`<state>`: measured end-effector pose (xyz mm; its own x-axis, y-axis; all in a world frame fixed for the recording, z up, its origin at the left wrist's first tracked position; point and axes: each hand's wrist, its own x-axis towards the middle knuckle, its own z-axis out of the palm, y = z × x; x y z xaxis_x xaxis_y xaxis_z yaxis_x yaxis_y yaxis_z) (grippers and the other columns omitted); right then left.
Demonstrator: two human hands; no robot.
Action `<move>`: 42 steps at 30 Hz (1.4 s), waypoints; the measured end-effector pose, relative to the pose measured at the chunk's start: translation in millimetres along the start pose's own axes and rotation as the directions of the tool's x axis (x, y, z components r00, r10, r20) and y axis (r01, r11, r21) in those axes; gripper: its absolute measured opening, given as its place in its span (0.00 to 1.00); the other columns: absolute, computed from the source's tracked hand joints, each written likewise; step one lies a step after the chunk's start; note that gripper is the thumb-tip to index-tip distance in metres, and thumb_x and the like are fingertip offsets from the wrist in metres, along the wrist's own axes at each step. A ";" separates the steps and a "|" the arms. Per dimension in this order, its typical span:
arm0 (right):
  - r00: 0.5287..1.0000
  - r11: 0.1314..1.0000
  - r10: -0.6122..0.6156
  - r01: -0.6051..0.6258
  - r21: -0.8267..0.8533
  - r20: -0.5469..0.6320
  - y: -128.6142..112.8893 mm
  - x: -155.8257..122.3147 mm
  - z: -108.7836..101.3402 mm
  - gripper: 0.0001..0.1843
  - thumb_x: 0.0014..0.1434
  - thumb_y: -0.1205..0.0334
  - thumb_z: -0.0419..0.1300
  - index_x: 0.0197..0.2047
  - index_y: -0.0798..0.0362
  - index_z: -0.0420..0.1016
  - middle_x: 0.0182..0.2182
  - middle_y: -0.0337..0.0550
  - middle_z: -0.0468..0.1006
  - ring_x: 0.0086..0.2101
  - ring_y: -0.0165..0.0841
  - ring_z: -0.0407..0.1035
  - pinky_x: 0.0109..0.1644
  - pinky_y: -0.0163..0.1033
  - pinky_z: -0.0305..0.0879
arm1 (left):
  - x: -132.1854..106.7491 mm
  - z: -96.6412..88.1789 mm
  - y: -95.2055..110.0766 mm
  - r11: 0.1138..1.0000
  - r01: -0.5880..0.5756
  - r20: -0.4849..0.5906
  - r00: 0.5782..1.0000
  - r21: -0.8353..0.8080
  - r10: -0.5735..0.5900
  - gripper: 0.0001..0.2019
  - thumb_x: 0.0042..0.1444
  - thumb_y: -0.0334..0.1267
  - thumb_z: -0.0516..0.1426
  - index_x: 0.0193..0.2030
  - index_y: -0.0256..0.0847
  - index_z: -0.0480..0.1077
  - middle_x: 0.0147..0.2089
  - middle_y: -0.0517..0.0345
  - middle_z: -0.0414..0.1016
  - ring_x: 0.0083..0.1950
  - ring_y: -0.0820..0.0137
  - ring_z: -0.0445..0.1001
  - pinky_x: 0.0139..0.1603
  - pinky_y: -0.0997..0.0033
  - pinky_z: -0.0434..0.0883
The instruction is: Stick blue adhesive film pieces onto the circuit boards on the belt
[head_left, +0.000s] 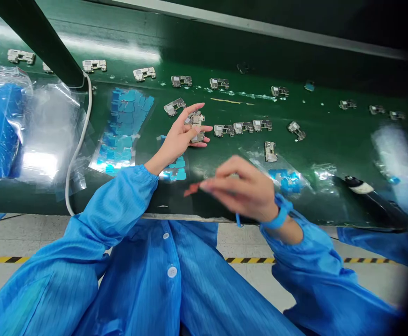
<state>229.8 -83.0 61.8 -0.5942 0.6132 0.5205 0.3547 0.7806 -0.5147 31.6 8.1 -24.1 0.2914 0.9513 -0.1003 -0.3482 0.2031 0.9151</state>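
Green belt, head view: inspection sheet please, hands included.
Surface: green belt, with whitish streaks.
Job's things: small metal-framed boards in loose rows; blue film pieces on backing sheets.
Clutter: plastic bags at left, one holding blue material.
Grippers: left hand open, fingers over the boards; right hand blurred, by a reddish scrap, blue wrist strap on.
Cables: white cable across the belt's left part.
Surroundings: tiled floor with hazard tape.
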 end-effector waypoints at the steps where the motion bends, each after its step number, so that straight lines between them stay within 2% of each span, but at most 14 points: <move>1: 0.986 0.987 0.139 -0.131 0.089 -0.092 13.3 5.6 1.9 0.04 0.72 0.61 0.72 0.46 0.40 0.85 0.36 0.40 0.84 0.34 0.36 0.78 0.37 0.46 0.75 | -1.4 0.8 2.8 1.000 -0.014 0.010 1.000 0.006 0.014 0.28 0.74 0.40 0.60 0.78 0.53 0.64 0.52 0.56 0.89 0.45 0.66 0.91 0.49 0.66 0.88; 2: 0.939 0.945 0.296 -0.262 0.193 -0.173 28.7 11.1 5.6 0.04 0.71 0.58 0.74 0.44 0.41 0.83 0.36 0.40 0.83 0.34 0.36 0.78 0.38 0.45 0.77 | -2.9 1.6 5.5 1.000 -0.030 0.021 0.999 0.007 0.029 0.23 0.75 0.44 0.60 0.74 0.52 0.68 0.51 0.56 0.89 0.44 0.66 0.90 0.47 0.66 0.88; 4: 0.817 0.791 0.545 -0.424 0.441 -0.191 60.1 20.6 15.9 0.18 0.64 0.44 0.79 0.40 0.45 0.79 0.34 0.38 0.81 0.31 0.34 0.78 0.38 0.45 0.79 | -5.8 3.2 10.1 0.999 -0.051 0.052 0.997 -0.002 0.051 0.17 0.75 0.54 0.60 0.62 0.48 0.76 0.47 0.57 0.87 0.43 0.65 0.90 0.44 0.65 0.89; 6: 0.749 0.652 0.653 -0.480 0.587 -0.112 84.5 26.7 26.4 0.31 0.53 0.33 0.82 0.37 0.46 0.73 0.32 0.37 0.79 0.28 0.33 0.77 0.36 0.44 0.81 | -8.2 4.8 13.0 0.998 -0.068 0.077 0.995 0.000 0.068 0.19 0.71 0.59 0.65 0.52 0.46 0.78 0.44 0.59 0.85 0.41 0.65 0.89 0.41 0.65 0.89; 8: 0.730 0.592 0.681 -0.502 0.631 -0.058 97.4 28.2 33.0 0.38 0.45 0.29 0.84 0.35 0.46 0.70 0.32 0.36 0.79 0.28 0.33 0.77 0.35 0.43 0.81 | -9.8 6.4 14.1 0.996 -0.086 0.078 0.994 0.040 0.082 0.21 0.63 0.59 0.72 0.46 0.44 0.78 0.42 0.60 0.83 0.40 0.67 0.88 0.39 0.68 0.88; 11: 0.746 0.618 0.665 -0.517 0.592 -0.042 99.9 23.1 33.0 0.38 0.44 0.29 0.85 0.36 0.46 0.71 0.35 0.38 0.82 0.32 0.33 0.78 0.39 0.43 0.81 | -10.6 9.1 14.1 0.989 -0.090 0.019 0.996 0.114 0.089 0.24 0.57 0.60 0.76 0.43 0.43 0.78 0.40 0.60 0.83 0.38 0.69 0.87 0.39 0.71 0.88; 15: 0.808 0.762 0.573 -0.462 0.453 -0.140 96.0 12.5 24.1 0.25 0.62 0.35 0.78 0.43 0.46 0.80 0.41 0.42 0.84 0.38 0.35 0.77 0.48 0.45 0.79 | -10.8 11.5 14.8 0.989 -0.062 -0.062 0.996 0.137 0.071 0.25 0.60 0.61 0.74 0.44 0.42 0.76 0.40 0.59 0.84 0.38 0.68 0.89 0.39 0.71 0.88; 19: 0.847 0.850 0.495 -0.424 0.313 -0.195 97.3 7.6 21.4 0.20 0.70 0.39 0.71 0.40 0.47 0.80 0.37 0.42 0.83 0.37 0.36 0.76 0.45 0.46 0.75 | -11.4 12.9 16.2 0.989 -0.060 -0.047 0.997 0.134 0.067 0.24 0.60 0.59 0.75 0.44 0.41 0.76 0.40 0.59 0.84 0.38 0.67 0.90 0.36 0.72 0.88; 24: 0.874 0.917 0.390 -0.340 0.206 -0.290 101.1 7.2 24.2 0.20 0.72 0.41 0.70 0.37 0.47 0.79 0.34 0.40 0.82 0.34 0.35 0.74 0.40 0.45 0.72 | -11.4 13.4 15.5 0.982 -0.075 -0.048 0.995 0.172 0.084 0.22 0.60 0.57 0.75 0.43 0.41 0.76 0.37 0.62 0.82 0.35 0.70 0.88 0.32 0.76 0.85; 27: 0.887 0.932 0.358 -0.322 0.164 -0.291 102.7 7.0 24.2 0.19 0.73 0.42 0.70 0.37 0.47 0.79 0.32 0.39 0.81 0.33 0.34 0.73 0.39 0.45 0.72 | -10.5 10.9 12.7 0.976 -0.076 -0.047 0.995 0.206 0.087 0.20 0.63 0.55 0.73 0.44 0.42 0.76 0.37 0.61 0.82 0.35 0.70 0.88 0.32 0.76 0.84; 30: 0.865 0.927 0.373 -0.334 0.168 -0.337 103.8 7.1 23.1 0.21 0.73 0.38 0.69 0.37 0.47 0.80 0.32 0.40 0.80 0.32 0.34 0.72 0.39 0.45 0.73 | -8.7 6.8 8.6 0.973 -0.066 -0.034 0.997 0.222 0.075 0.17 0.71 0.52 0.67 0.57 0.46 0.76 0.43 0.59 0.86 0.38 0.70 0.89 0.34 0.76 0.84; 33: 0.819 0.871 0.469 -0.365 0.329 -0.332 103.7 8.0 22.9 0.24 0.69 0.34 0.71 0.38 0.47 0.80 0.33 0.39 0.80 0.31 0.32 0.72 0.39 0.44 0.75 | -7.0 3.9 5.5 0.979 -0.052 -0.045 0.997 0.195 0.062 0.24 0.73 0.48 0.64 0.71 0.52 0.67 0.52 0.56 0.88 0.40 0.69 0.89 0.33 0.76 0.84; 38: 0.831 0.731 0.544 -0.404 0.550 -0.113 97.5 9.7 25.1 0.30 0.61 0.28 0.75 0.36 0.48 0.80 0.30 0.37 0.77 0.28 0.30 0.72 0.37 0.41 0.78 | -8.0 4.3 6.6 0.980 -0.075 0.004 0.997 0.183 0.076 0.24 0.71 0.52 0.65 0.69 0.48 0.71 0.51 0.53 0.89 0.47 0.62 0.91 0.40 0.68 0.88; 42: 0.832 0.689 0.553 -0.433 0.581 -0.035 92.8 8.1 26.8 0.28 0.60 0.32 0.78 0.35 0.48 0.82 0.32 0.40 0.80 0.37 0.34 0.79 0.47 0.43 0.82 | -11.7 7.5 11.8 0.986 -0.041 0.037 0.999 0.163 0.036 0.27 0.71 0.52 0.66 0.72 0.50 0.72 0.48 0.56 0.89 0.51 0.59 0.91 0.47 0.62 0.90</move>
<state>238.6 -8.8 0.0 -0.2731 0.9464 0.1726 0.0820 0.2017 -0.9760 30.7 -2.3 -9.2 0.3114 0.9488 -0.0530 -0.2103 0.1232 0.9698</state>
